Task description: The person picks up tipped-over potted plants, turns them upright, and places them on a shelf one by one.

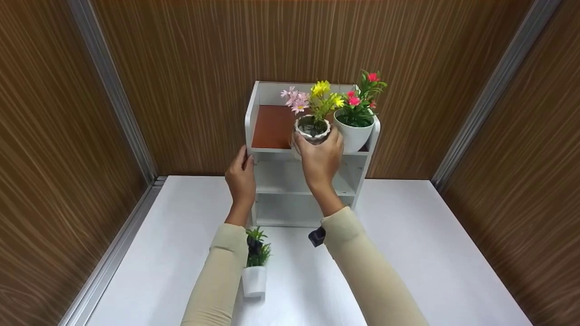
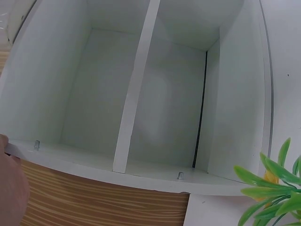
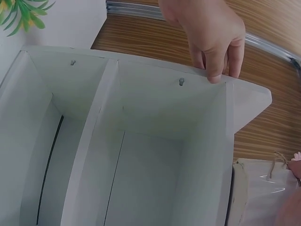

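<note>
A white shelf unit [image 1: 362, 181] with a brown top board stands against the back wall. My left hand [image 1: 241, 179] grips the front edge of its left side panel, with the thumb inside and the fingers outside in the right wrist view. My right hand [image 1: 322, 163] holds a flower pot [image 1: 312, 136] with a scalloped rim at the front edge of the top. Pink and yellow flowers [image 1: 321, 90] rise from this pot. Right beside it, on the right end of the top, sits a white pot [image 1: 355, 136] with red flowers and green leaves.
A small green plant in a white pot [image 1: 254, 283] is on the white table [image 1: 181, 253], partly behind the left sleeve. Small metal pegs [image 2: 180, 175] stick out inside the shelf's side panel. Wood-grain walls [image 1: 204, 54] enclose the back and both sides.
</note>
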{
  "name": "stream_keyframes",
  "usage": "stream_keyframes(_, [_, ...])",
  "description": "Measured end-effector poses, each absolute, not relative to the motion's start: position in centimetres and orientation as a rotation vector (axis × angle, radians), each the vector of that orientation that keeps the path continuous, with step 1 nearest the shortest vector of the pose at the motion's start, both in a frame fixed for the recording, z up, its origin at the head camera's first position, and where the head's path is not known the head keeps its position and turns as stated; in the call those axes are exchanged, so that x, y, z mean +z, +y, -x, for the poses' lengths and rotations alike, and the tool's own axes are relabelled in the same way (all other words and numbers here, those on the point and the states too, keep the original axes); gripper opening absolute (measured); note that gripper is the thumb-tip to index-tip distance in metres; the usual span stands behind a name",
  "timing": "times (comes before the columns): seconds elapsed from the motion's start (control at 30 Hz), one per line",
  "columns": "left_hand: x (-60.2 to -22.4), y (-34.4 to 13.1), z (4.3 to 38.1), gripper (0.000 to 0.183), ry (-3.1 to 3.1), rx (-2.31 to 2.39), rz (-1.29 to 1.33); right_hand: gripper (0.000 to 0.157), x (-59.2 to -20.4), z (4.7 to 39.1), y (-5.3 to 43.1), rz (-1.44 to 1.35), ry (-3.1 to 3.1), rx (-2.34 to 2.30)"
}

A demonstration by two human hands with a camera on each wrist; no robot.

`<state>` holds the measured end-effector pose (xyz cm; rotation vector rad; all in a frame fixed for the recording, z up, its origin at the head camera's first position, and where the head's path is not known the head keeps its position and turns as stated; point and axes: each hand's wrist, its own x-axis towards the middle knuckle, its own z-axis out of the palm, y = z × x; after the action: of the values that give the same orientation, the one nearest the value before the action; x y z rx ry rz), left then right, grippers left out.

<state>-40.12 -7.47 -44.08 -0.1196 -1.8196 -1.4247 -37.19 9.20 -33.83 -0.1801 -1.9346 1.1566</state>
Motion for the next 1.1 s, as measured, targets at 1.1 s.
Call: stream_keyframes(1.1, [-44.0,-7.4,40.0,0.04,-1.845,-1.412,0.106,0.076,-35.9,37.6,9.8,0.016,-1.968,1.188])
